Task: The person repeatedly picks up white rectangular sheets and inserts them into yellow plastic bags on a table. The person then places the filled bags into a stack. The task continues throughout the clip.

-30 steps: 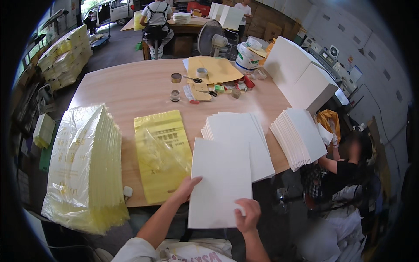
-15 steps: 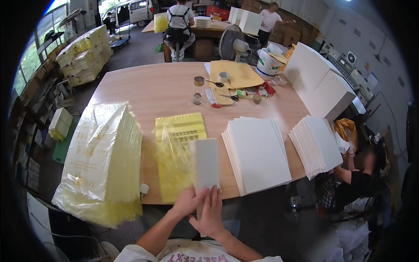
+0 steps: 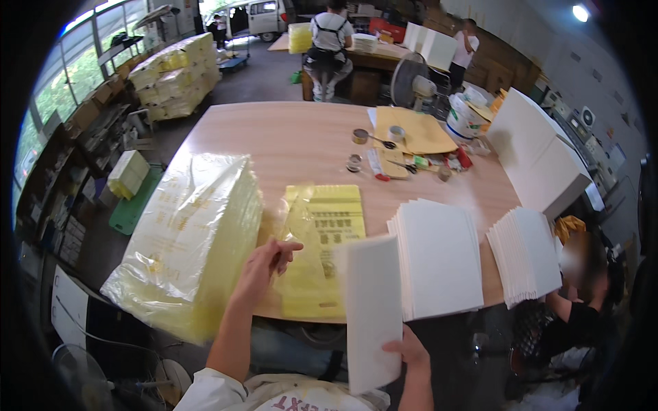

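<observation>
A white flat board (image 3: 373,301) stands tilted at the table's front edge. My right hand (image 3: 411,348) grips its lower right side, thumb across the front and the other fingers mostly behind. My left hand (image 3: 269,264) holds nothing that I can see; its index finger points right and the others are loosely bent. It is over the left edge of a flat yellow plastic bag (image 3: 336,212) with dark print and a cut-out handle. Thin clear film (image 3: 296,222) lies crumpled along that bag's left side. A tall pile of yellow-and-clear plastic bags (image 3: 195,226) rises left of my left hand.
Right of the board are a stack of white boards (image 3: 442,257) and a second, fanned stack (image 3: 524,253). Tape rolls (image 3: 360,135), scissors (image 3: 403,166) and yellow envelopes (image 3: 418,130) lie farther back. A person (image 3: 582,274) sits close by at the right; others are behind the table.
My hands were together on the narrow white board; now they are apart. The right holds it, its face turned wider to view, and the left has moved up to the yellow bag. The view has shifted.
</observation>
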Motion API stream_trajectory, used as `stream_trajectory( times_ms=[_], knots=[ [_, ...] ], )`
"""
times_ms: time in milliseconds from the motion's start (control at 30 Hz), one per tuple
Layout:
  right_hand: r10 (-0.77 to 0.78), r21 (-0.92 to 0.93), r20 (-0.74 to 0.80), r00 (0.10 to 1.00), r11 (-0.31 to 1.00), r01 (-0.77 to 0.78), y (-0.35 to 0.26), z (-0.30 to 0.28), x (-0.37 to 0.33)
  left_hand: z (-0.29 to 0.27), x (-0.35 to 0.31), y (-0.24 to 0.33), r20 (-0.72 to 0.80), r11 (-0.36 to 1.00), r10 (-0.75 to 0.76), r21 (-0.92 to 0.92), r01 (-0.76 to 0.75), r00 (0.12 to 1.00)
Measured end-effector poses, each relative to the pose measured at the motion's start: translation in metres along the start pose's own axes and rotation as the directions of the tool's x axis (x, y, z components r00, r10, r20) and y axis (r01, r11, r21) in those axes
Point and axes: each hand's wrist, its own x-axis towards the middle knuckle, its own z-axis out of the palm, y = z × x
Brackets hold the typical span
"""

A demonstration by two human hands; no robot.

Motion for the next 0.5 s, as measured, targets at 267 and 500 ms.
stream_trajectory(
  times_ms=[267, 500],
  knots=[
    [0.338, -0.014, 0.363, 0.868, 0.934, -0.358, 0.053, 0.022, 0.096, -0.042, -0.014, 0.047, 0.305, 0.973, 0.028, 0.212, -0.096, 0.952],
    [0.254, 0.700, 0.210, 0.944, 0.635, -0.326, 0.174, 0.029, 0.125, 0.021, -0.025, -0.022, 0.460, 0.849, -0.362, 0.522, 0.084, 0.811]
  ],
)
